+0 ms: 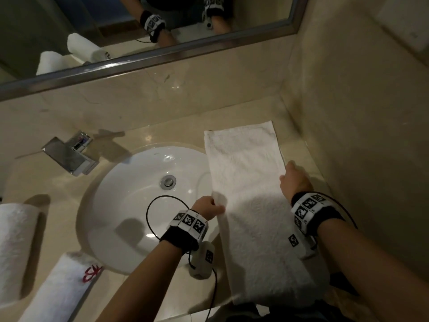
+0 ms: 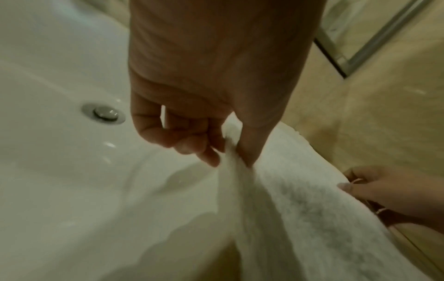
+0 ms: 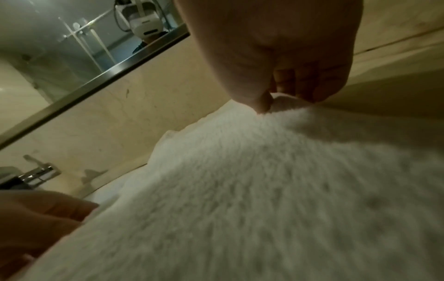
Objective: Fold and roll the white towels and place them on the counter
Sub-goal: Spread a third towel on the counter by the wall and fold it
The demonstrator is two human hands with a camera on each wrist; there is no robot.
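Observation:
A long white towel (image 1: 250,187) lies folded lengthwise on the beige counter (image 1: 162,133), right of the sink, its near end hanging over the front edge. My left hand (image 1: 209,205) pinches the towel's left edge (image 2: 230,152) between thumb and fingers, over the basin rim. My right hand (image 1: 293,180) pinches the right edge (image 3: 278,102) close to the side wall. Both hands hold it about midway along its length. Two rolled white towels (image 1: 60,287) lie on the counter at the near left, one with a red logo.
A round white sink (image 1: 130,205) with a drain sits left of the towel, a chrome faucet (image 1: 72,154) behind it. A mirror (image 1: 139,31) runs along the back wall. The side wall (image 1: 359,135) stands close on the right.

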